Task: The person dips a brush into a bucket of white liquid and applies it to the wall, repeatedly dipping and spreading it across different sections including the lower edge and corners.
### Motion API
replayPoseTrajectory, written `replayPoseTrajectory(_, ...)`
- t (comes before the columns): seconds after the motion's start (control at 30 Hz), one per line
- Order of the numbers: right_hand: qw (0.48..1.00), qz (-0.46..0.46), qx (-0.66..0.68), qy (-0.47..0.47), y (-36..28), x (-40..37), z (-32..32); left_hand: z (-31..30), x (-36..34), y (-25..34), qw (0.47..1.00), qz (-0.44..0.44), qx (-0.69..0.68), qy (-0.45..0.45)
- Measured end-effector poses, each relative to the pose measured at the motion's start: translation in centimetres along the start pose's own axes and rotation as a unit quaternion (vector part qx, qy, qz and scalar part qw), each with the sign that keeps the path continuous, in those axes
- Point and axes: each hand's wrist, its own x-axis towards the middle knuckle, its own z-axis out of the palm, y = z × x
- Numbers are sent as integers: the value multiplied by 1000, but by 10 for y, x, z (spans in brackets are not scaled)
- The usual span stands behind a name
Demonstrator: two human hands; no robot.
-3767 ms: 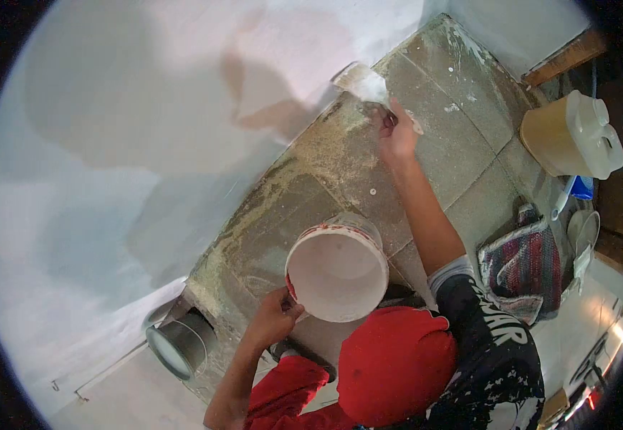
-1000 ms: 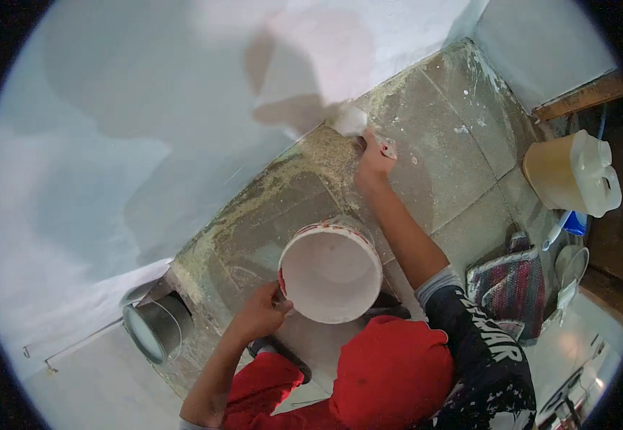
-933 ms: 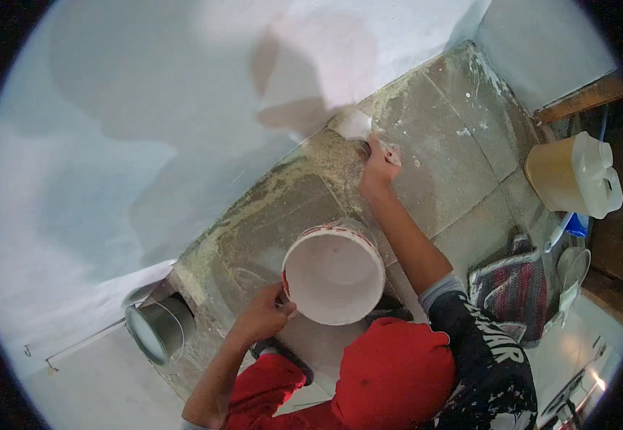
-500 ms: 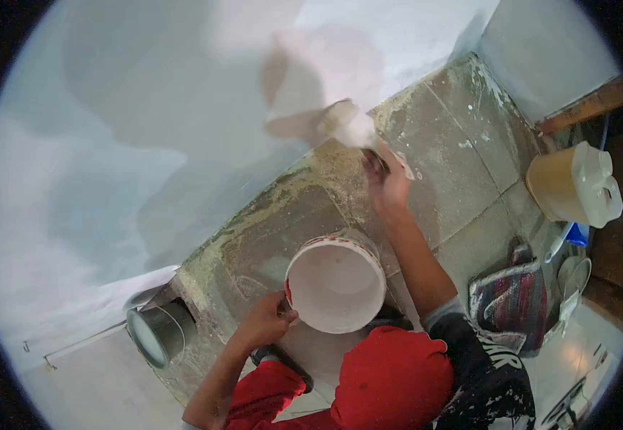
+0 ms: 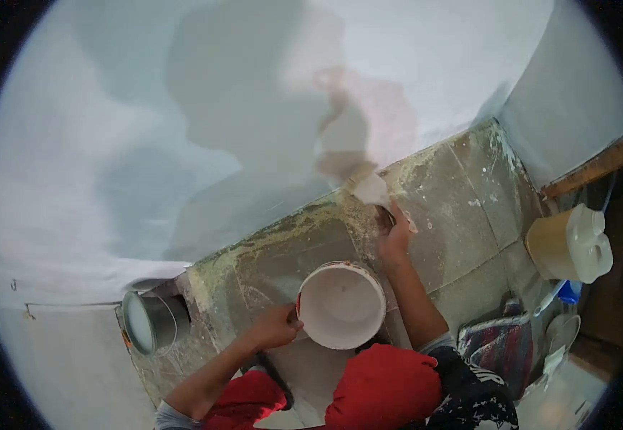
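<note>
My left hand [image 5: 275, 327] grips the rim of a white bucket [image 5: 341, 304] with a red-stained edge, holding it above the floor in front of me. My right hand [image 5: 395, 235] is stretched forward and holds a putty knife [image 5: 371, 190] loaded with white plaster. The blade touches the white wall [image 5: 204, 129] just above where the wall meets the stained tile floor [image 5: 454, 208]. My red-clad knees show at the bottom.
A grey metal bucket [image 5: 146, 322] stands at the left by the wall. At the right are a tan plastic jerrycan [image 5: 568, 244], a striped cloth [image 5: 501, 344], a blue item and some white dishes. A wooden strip runs along the right wall.
The view has tilted upward, showing more wall. My right hand and the putty knife stay at the wall's base after lifting briefly. The bucket stays in my left hand.
</note>
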Motion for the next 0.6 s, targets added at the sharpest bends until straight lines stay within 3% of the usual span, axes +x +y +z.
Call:
replayPoseTrajectory(0.03, 1000, 5, -5, -5, 4, 0, 4, 1, -3, 0, 1000, -2, -7, 4)
replayPoseTrajectory(0.1, 971, -14, -183, 151, 12, 2, 12, 3, -7, 0, 999, 1, -33, 15)
replayPoseTrajectory(0.13, 970, -15, -197, 141, 14, 9, 9, -1, -10, 2, 999, 4, -48, 21)
replayPoseTrajectory(0.17, 953, -120, -279, -15, 14, 12, 8, -2, -21, 0, 1000, 1, -22, 3)
replayPoseTrajectory(0.2, 903, -222, -330, -160, 13, 17, 9, -10, -30, -4, 999, -2, 25, -20)
replayPoseTrajectory(0.23, 901, -223, -334, -164, -2, 4, 19, -12, -39, -13, 1000, 1, 21, -18)
replayPoseTrajectory(0.27, 968, -104, -174, -149, -24, -9, 24, -16, -48, -24, 999, 21, 24, -5)
replayPoseTrajectory(0.3, 992, 20, -8, -128, -43, -24, 32, -18, -55, -35, 999, 40, 25, 9)
replayPoseTrajectory(0.53, 929, -30, -269, -251, -129, -78, 61, 2, -36, -83, 999, 26, -6, -19)
replayPoseTrajectory(0.6, 907, 20, -312, -281, -141, -98, 77, 9, -17, -77, 996, 55, -44, -51)
